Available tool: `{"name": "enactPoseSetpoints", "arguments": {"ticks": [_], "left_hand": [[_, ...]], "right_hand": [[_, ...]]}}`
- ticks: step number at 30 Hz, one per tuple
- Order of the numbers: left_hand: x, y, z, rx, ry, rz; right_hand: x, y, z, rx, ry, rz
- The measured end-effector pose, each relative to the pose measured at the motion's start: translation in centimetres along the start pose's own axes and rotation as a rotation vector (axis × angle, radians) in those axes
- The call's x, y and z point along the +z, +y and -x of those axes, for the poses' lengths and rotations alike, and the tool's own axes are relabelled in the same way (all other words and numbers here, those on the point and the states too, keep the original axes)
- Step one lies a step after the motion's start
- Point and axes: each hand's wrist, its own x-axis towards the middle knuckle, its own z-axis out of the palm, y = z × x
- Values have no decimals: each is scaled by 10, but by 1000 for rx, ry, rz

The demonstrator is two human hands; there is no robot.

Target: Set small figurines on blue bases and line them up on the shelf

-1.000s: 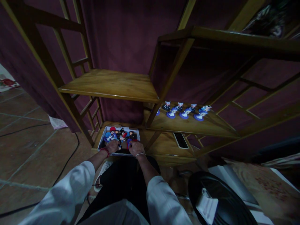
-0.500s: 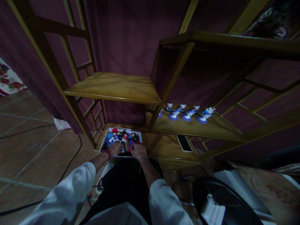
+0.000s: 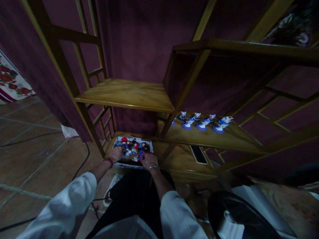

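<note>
A shallow white box (image 3: 151, 145) holding several small figurines (image 3: 134, 146) sits on the lowest wooden shelf, in front of me. My left hand (image 3: 116, 154), with a red bead bracelet, is over the box's left side, its fingers closed at a blue figurine; whether it grips that is too small to tell. My right hand (image 3: 149, 160), with a silver bangle, is closed on a purple piece (image 3: 142, 155) at the box's right side. Several figurines on purple and dark bases (image 3: 203, 124) stand in two rows on the shelf to the right.
A phone (image 3: 198, 154) lies on the low shelf right of the box. Wooden uprights and a middle shelf (image 3: 127, 94) stand above the box. A black chair (image 3: 216, 205) with a white item is at the lower right. Cables cross the floor at left.
My left hand has moved left within the box, uncovering figurines near its middle. My right hand stays at the purple piece. The whole view has shifted slightly.
</note>
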Motion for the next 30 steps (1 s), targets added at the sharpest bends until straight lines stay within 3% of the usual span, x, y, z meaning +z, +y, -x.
{"name": "enactPoseSetpoints", "arguments": {"ticks": [5,15,30], "left_hand": [[-7,-11,2,-25,-14,-65],[-5,-6,-3,-78,43,-129],[1,-2,-6,-84,30,-210]], "right_hand": [[-2,-1,0,12,-21,11],[0,0,0,-2,1,11],[1,-1,-1,28,-18,11]]}}
